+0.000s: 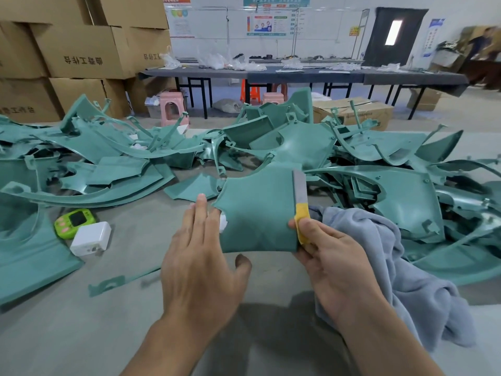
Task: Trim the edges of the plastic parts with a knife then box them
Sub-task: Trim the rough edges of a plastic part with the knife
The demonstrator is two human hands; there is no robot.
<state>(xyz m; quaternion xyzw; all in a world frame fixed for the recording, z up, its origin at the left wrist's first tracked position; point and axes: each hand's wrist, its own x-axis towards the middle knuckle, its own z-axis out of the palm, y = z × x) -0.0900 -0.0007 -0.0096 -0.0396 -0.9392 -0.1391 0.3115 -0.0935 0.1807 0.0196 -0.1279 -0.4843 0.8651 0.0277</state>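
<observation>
Above the right grip, curled round the knife, the blade lies along the plastic part; the flat-fingered left grip steadies it. Trimming; next probably a controlled scrape.

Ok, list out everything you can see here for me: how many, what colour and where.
held plastic part: one, teal, centre foreground
knife: one, grey blade with yellow-wrapped handle, along the held part's right edge
loose plastic parts: many, teal, piled across the grey surface behind and to both sides
cloth: one, grey-blue, right foreground
timer: one, lime green, left
charger block: one, white, beside the timer
cardboard boxes: several, brown, stacked far left
stools: at least two, pink, by the long dark tables
left hand: one, fingers straight, at the held part's left edge
right hand: one, grips the knife handle
</observation>
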